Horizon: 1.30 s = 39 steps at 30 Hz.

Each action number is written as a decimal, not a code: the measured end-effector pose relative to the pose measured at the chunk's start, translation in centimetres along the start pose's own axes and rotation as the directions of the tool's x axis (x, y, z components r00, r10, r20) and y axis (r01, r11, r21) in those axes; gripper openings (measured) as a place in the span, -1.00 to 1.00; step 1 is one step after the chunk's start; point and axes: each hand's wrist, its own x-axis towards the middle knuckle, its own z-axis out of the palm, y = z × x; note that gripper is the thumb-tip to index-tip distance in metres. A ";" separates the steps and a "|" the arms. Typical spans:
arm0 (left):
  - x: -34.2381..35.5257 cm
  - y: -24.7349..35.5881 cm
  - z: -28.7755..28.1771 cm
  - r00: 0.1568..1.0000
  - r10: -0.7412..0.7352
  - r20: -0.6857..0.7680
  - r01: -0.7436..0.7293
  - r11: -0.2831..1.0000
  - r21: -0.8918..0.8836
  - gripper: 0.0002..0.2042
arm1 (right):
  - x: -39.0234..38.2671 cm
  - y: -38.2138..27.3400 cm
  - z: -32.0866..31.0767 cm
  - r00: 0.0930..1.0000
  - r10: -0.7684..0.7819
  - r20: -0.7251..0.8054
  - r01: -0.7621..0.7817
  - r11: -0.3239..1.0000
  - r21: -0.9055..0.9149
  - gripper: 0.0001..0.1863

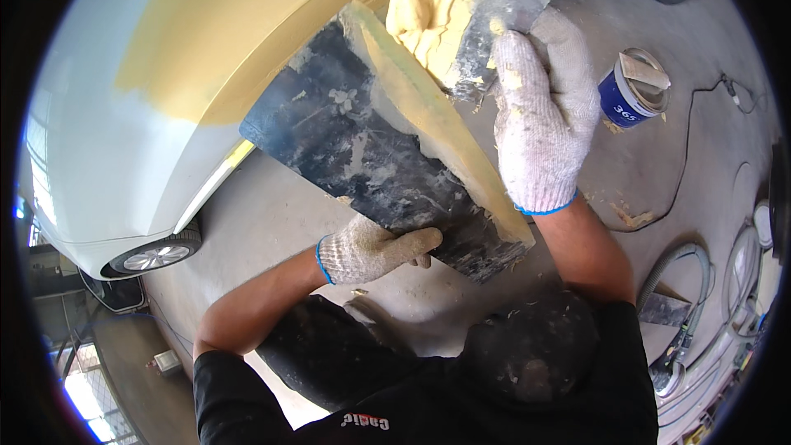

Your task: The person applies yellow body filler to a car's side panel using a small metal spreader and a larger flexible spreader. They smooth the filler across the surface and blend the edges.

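Note:
My left hand [375, 251], in a white knit glove, grips the near edge of a large dark mixing board [346, 128], thumb on top. Pale yellow body filler [437, 136] is smeared along the board's right edge. In my right hand [548, 115], gloved the same way, is a smaller dark spreader [503, 12], pinched by the thumb and fingers. A thick, wavy mass of yellow filler [424, 8] covers much of the spreader's face. The spreader is just beyond the board's far right edge; whether they touch I cannot tell. Beside them is a car panel [206, 41] coated with yellow filler.
On the floor to the right stands a blue tin [622, 99] with a pale flat piece across its top. A dark cable [688, 148] runs past it. Grey hoses [700, 280] lie at the lower right. The car's wheel [156, 255] is at left.

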 end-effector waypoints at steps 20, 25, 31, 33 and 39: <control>0.0 0.6 0.1 0.964 0.266 0.004 -0.266 0.964 -0.002 -0.68 | -0.3 0.7 1.7 0.999 -0.030 -0.034 0.033 0.997 0.069 -0.66; -0.3 0.4 -0.2 0.970 0.240 -0.036 -0.240 0.970 -0.021 -0.71 | -3.0 0.5 0.2 0.997 0.077 -0.025 -0.080 0.974 -0.211 -0.74; -0.5 1.2 0.5 0.960 0.260 -0.106 -0.263 0.965 -0.018 -0.73 | -3.9 -0.7 -2.0 0.992 -0.047 0.118 0.095 0.895 -0.436 -0.79; -0.6 1.2 1.1 0.963 0.235 -0.132 -0.239 0.971 -0.011 -0.75 | -4.4 -1.2 -3.0 0.989 -0.058 0.137 0.110 0.902 -0.418 -0.79; -1.7 2.9 1.4 0.956 0.238 -0.173 -0.229 0.971 0.070 -0.73 | -5.3 -1.3 -5.3 0.979 -0.069 0.190 0.149 0.883 -0.445 -0.79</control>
